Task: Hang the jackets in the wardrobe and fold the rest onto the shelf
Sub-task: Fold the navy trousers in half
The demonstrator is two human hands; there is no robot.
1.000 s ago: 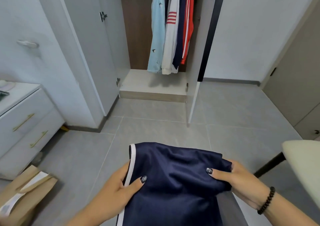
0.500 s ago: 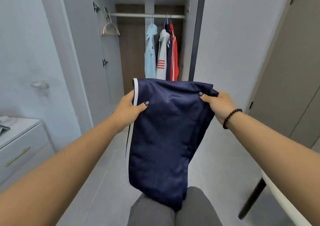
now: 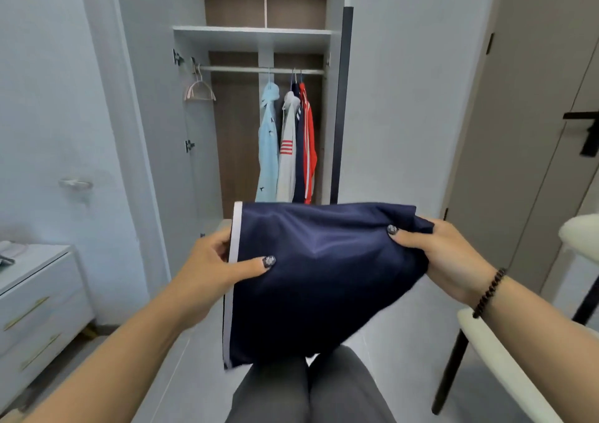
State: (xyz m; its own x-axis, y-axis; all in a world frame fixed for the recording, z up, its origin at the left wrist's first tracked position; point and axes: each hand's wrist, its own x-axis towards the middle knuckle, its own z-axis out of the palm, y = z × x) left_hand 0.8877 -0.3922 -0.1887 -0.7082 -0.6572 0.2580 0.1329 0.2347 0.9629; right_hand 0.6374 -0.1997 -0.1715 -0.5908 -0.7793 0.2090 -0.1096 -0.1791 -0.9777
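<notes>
Nearest, gripped at chest height over grey-trousered legs (image 3: 308,390): a folded navy garment with white side stripe (image 3: 321,270), probably shorts or track bottoms, kept flat and doubled so the fold survives the carry. Left hand (image 3: 210,270) clamped on the striped edge, thumb on top and fingers underneath; right hand (image 3: 447,257) pinched shut on the opposite corner, thumb pressing bunched cloth, beaded bracelet (image 3: 487,293) at the wrist. Held taut between the two grips, evidently to stop the lower half flopping open. Off to the right, a cream chair with black legs (image 3: 492,351); to the left, a white drawer unit with brass pulls (image 3: 39,299). Farther ahead, the open wardrobe (image 3: 265,114), doors swung wide for access. On its rail (image 3: 259,70), four jackets hung close together toward the right: light blue (image 3: 268,150), white with red stripes (image 3: 287,153), navy (image 3: 299,150), red (image 3: 309,144). One empty pink hanger (image 3: 199,90) parked at the left end. Above the rail, the white shelf (image 3: 252,35), apparently bare and judged the likely destination for this folded piece, being no jacket.
</notes>
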